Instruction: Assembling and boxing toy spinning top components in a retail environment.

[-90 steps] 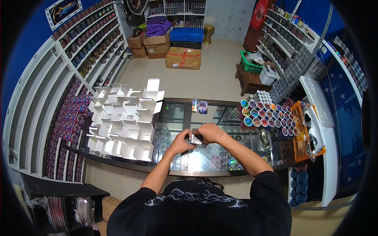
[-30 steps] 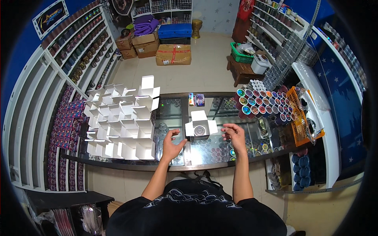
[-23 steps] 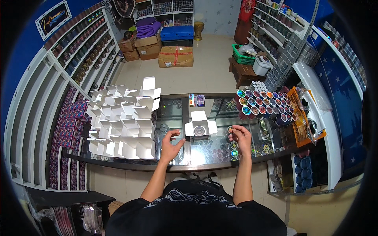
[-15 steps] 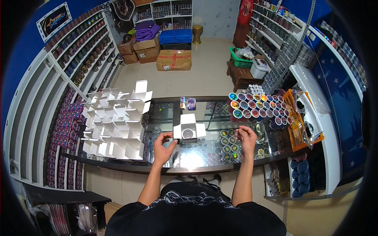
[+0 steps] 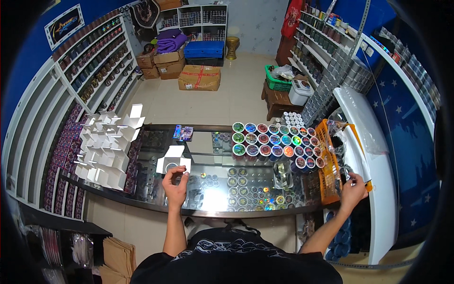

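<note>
My left hand [image 5: 175, 190] is at the near side of a small white cardboard box [image 5: 174, 151] with raised flaps, on the glass counter. Its thumb and fingers curl together at the box's right flap. A round lid inside the box is partly hidden by the fingers. Far to the right, my right hand [image 5: 354, 190] reaches over the edge of an orange plastic basket [image 5: 329, 182]. Its fingers are pinched at something shiny there, too small to name. Clear plastic and white packaging [image 5: 352, 149] lie in and beside the basket.
Rows of round tubs with shiny printed lids [image 5: 275, 139] stand at the counter's right. Open white boxes [image 5: 106, 151] are stacked at its left end. Small printed cards [image 5: 184, 133] lie behind the white box. A glass counter [image 5: 208, 196] displays round tins beneath its top.
The view has swung right. My right hand has moved from above the counter to the orange basket. My left hand has shifted from the box's left side to its near right flap.
</note>
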`<state>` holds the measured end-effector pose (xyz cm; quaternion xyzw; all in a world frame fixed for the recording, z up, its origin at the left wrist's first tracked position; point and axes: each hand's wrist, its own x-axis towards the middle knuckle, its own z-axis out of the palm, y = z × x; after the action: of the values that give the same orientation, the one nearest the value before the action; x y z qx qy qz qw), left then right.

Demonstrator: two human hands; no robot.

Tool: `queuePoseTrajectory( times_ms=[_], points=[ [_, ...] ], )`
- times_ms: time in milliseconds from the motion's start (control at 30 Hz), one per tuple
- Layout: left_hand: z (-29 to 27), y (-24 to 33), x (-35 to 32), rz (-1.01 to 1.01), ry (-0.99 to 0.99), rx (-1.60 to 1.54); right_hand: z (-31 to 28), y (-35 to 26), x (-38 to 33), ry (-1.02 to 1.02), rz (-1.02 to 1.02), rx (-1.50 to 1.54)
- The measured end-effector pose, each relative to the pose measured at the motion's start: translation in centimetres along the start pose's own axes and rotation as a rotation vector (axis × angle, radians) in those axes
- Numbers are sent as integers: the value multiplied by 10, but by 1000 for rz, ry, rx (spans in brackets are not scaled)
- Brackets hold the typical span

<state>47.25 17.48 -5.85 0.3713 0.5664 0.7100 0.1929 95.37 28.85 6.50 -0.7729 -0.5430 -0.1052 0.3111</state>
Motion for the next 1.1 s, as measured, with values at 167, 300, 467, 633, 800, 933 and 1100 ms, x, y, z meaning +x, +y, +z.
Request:
queuePoseTrajectory(
  times_ms=[167, 300, 467, 633, 800, 933, 1100],
  points=[
    [29, 12, -17, 6, 24, 9, 13, 44, 26, -175, -20, -116],
    [33, 13, -21, 19, 34, 45, 30, 60, 42, -361, 24, -86],
    [40, 17, -15, 41, 47, 13, 37, 83, 47, -141, -202, 111],
    [32, 12, -13, 58, 53, 8, 2, 59, 27, -264, 8, 68],
    [19, 9, -7, 37, 60, -12, 16, 65, 9, -409, 134, 22],
    [15, 10, -2, 41, 67, -27, 9, 50, 0, -271, -13, -10],
    [10, 11, 2, 42, 58, -31, 13, 46, 1, -369, 61, 51]
  ],
)
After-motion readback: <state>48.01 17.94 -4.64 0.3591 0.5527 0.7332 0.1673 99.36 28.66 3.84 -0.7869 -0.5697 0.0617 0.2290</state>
